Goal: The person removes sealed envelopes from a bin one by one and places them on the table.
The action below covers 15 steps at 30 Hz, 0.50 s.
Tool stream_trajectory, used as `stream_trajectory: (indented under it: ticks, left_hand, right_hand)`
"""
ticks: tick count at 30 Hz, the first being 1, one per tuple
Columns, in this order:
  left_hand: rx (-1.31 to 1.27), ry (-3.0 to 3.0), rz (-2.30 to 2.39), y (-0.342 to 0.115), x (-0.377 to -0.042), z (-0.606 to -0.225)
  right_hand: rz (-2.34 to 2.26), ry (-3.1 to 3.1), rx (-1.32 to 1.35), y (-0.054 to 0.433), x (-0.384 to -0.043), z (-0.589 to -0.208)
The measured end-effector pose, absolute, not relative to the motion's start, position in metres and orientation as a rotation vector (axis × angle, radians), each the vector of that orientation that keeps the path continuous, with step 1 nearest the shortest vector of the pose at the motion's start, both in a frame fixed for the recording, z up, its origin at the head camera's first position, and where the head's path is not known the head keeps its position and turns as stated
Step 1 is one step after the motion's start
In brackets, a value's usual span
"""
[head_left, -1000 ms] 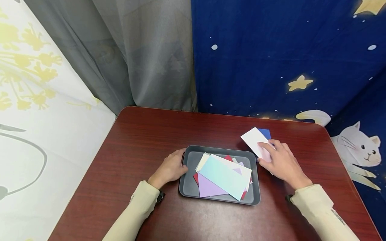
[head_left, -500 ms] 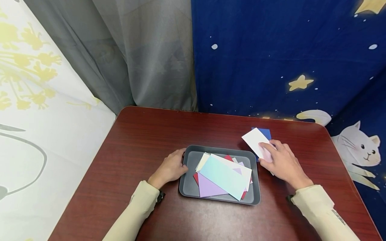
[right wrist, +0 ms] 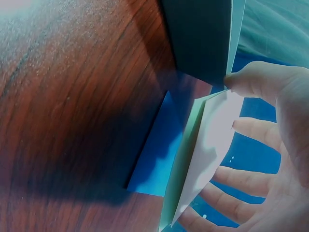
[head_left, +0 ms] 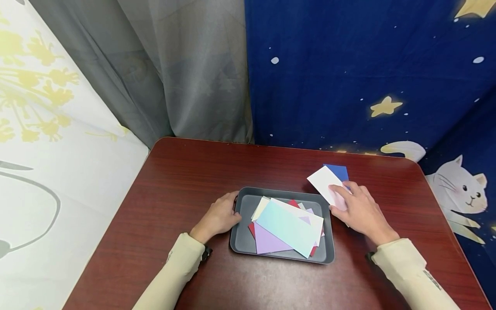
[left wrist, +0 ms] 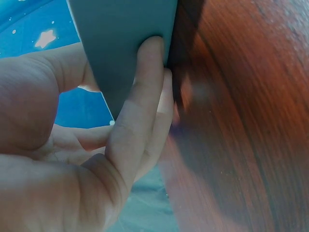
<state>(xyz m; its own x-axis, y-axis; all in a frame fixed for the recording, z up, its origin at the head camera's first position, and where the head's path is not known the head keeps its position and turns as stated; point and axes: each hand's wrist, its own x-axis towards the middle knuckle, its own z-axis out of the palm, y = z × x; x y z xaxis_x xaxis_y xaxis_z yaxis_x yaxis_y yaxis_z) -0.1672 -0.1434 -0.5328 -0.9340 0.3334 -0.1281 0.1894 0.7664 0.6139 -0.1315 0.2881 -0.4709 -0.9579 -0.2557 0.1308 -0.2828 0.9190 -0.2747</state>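
Note:
My left hand point(head_left: 219, 215) grips the left rim of a dark grey tray point(head_left: 243, 246). In the left wrist view, fingers point(left wrist: 140, 92) lie along the tray's outer wall point(left wrist: 113, 38); the thumb reaches the inner side. To the right of the tray, my right hand point(head_left: 360, 211) pinches pale paper cards between thumb and fingers. The upper one is a pinkish white card point(right wrist: 215, 128), with a greenish-looking card point(right wrist: 186, 150) just behind it in the right wrist view. A blue card point(head_left: 339, 172) lies on the table, partly beneath them. The right thumb is close to the tray's corner.
Inside the tray lie several overlapping cards: a light blue card point(head_left: 286, 228) on top, a lilac card point(head_left: 267, 241), plus cream and red ones. The dark red wooden table point(head_left: 186, 172) reaches back to a grey curtain point(head_left: 209, 69) and a blue curtain point(head_left: 329, 86).
My right hand and its pale cards have shifted slightly left, toward the tray, and more of the blue card shows. The left hand and tray have stayed put.

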Motion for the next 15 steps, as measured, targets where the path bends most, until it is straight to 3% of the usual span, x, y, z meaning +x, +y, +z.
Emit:
stream_trajectory:
  ticks: [15]
  left_hand:
    - [0.455,2.731,0.949,-0.144,-0.164,-0.526]
  right_hand:
    - [0.451,-2.987,0.413,0.289,-0.132,-0.472]
